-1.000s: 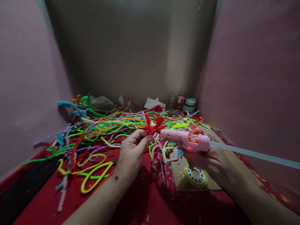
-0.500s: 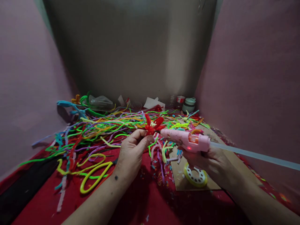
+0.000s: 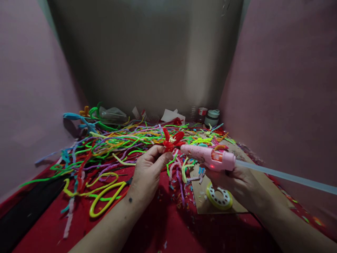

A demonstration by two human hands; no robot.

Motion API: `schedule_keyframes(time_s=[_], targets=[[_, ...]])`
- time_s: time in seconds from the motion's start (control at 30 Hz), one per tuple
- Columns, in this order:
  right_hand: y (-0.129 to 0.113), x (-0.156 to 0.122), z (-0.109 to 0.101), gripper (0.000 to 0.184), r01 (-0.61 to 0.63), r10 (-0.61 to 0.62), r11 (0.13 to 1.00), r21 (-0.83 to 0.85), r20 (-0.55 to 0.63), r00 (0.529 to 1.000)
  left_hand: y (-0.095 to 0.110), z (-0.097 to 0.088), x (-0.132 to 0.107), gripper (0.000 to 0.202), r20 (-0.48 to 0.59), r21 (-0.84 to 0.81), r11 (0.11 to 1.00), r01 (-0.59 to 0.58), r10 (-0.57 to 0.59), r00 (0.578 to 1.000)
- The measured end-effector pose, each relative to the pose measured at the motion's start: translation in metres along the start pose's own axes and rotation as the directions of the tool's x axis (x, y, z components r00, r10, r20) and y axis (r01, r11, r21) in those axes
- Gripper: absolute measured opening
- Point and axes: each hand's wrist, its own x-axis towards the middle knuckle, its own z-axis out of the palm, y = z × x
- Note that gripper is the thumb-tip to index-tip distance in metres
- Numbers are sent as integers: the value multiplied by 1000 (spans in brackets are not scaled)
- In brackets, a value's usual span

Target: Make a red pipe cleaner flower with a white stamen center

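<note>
Between the thumb and fingers of my left hand (image 3: 149, 170) is a red pipe-cleaner flower (image 3: 177, 137) with a cluster of pale stamens at its centre. My right hand (image 3: 234, 181) is wrapped round a pink glue gun (image 3: 201, 154). A red light glows on its side, and a long translucent glue stick (image 3: 284, 174) sticks out of its back end. The nozzle points left and sits close beside the flower's right petal; whether they touch I cannot tell. The fingers under the glue gun are partly hidden by it.
Many coloured pipe cleaners (image 3: 126, 138) lie heaped across the red cloth (image 3: 168, 232). Yellow-handled scissors (image 3: 105, 202) rest left of my left forearm. A yellow-rimmed tape roll (image 3: 228, 204) lies on a cardboard sheet (image 3: 201, 207). Jars (image 3: 212, 118) stand by the back wall; pink walls flank both sides.
Almost nothing differs. Both hands keep their hold on the flower and the glue gun, with only a very slight shift of the view.
</note>
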Motion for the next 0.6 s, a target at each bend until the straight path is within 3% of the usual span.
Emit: schedule_keyframes(time_s=[0.1, 0.23, 0.37, 0.47, 0.6], targets=[[-2, 0, -1, 47, -30, 29, 1000, 7, 28, 999, 0, 0, 0, 10, 5, 3, 1000, -7, 7, 1000], [-4, 1, -2, 46, 25, -23, 998, -60, 38, 999, 2, 1, 0, 10, -6, 16, 1000, -6, 6, 1000], [4, -3, -2, 39, 120, -142, 964, -239, -80, 987, 4, 1, 1, 12, -41, 10, 1000, 13, -13, 999], [17, -8, -9, 32, 170, -273, 880, -444, -177, 946, 5, 0, 2, 13, -44, 2, 1000, -3, 3, 999], [43, -18, -34, 25, 187, -407, 706, -683, -176, 896, 5, -1, 3, 18, -47, -5, 999, -34, 34, 998]])
